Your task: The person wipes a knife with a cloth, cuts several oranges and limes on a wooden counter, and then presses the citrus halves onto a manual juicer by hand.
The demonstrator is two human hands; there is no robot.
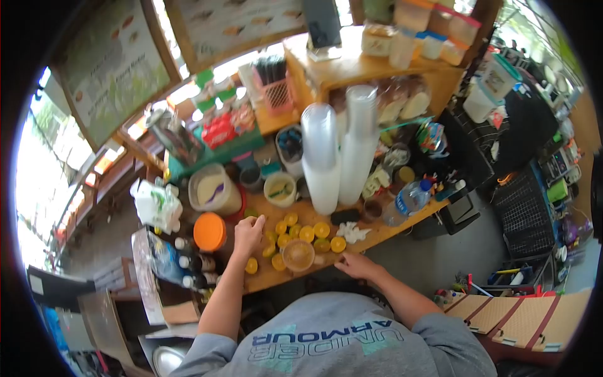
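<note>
Several halved oranges [306, 234] lie cut side up on the wooden counter [267, 279]. A round juicer or bowl [298, 256] stands among them near the front edge. My left hand [249, 233] is over the counter left of the oranges, its fingers closed beside a green fruit [251, 213]; what it holds, if anything, is hidden. My right hand [356, 265] rests at the counter's front edge, right of the juicer, its fingers bent together; anything in them is too small to make out.
Tall stacks of plastic cups [321, 163] rise behind the oranges. An orange-lidded jar [210, 232], a tub with a purple scoop [215, 188] and dark bottles [204, 262] stand left. A water bottle [409, 201] and crumpled tissue [353, 233] are right.
</note>
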